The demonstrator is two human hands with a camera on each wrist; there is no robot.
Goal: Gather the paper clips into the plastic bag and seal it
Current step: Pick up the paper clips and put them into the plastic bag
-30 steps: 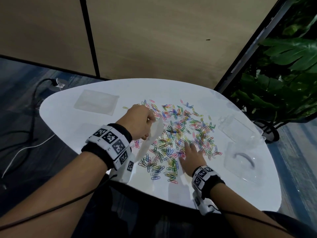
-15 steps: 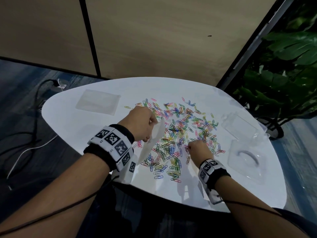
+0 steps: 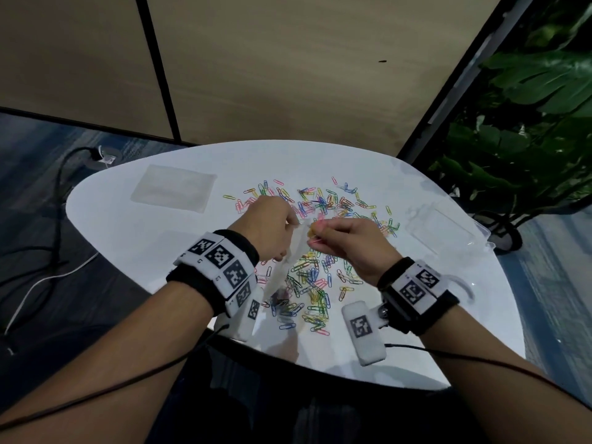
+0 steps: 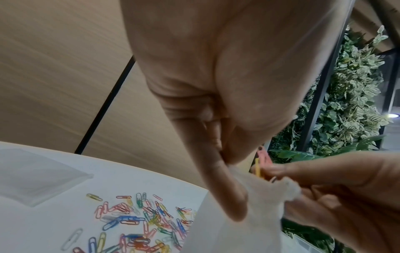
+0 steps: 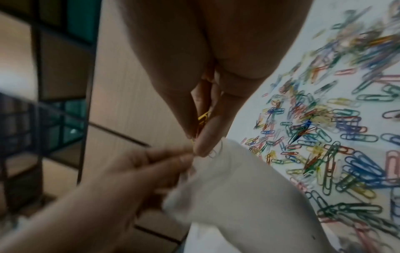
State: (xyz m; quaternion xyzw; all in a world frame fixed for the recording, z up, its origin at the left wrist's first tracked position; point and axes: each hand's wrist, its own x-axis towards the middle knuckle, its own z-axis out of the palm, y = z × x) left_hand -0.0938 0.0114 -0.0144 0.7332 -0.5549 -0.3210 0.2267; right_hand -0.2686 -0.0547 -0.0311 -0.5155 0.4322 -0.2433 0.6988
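Observation:
Coloured paper clips (image 3: 315, 277) lie scattered over the middle of the white table (image 3: 128, 225). My left hand (image 3: 272, 229) pinches the top edge of a clear plastic bag (image 3: 285, 267) that hangs above the table, a few clips showing in its bottom. My right hand (image 3: 339, 241) grips a small bunch of yellow and pink clips (image 4: 260, 162) right at the bag's mouth (image 4: 270, 186). In the right wrist view the yellow clips (image 5: 203, 118) sit between thumb and fingers just above the bag (image 5: 238, 196).
A second flat clear bag (image 3: 174, 188) lies at the table's far left. Clear plastic boxes (image 3: 445, 232) stand at the right edge. A wooden wall is behind, plants (image 3: 519, 129) to the right, cables (image 3: 48, 245) on the floor at left.
My right hand closed on a bunch of clips on the table, lifted them and moved left to the bag's mouth. My left hand kept holding the bag up.

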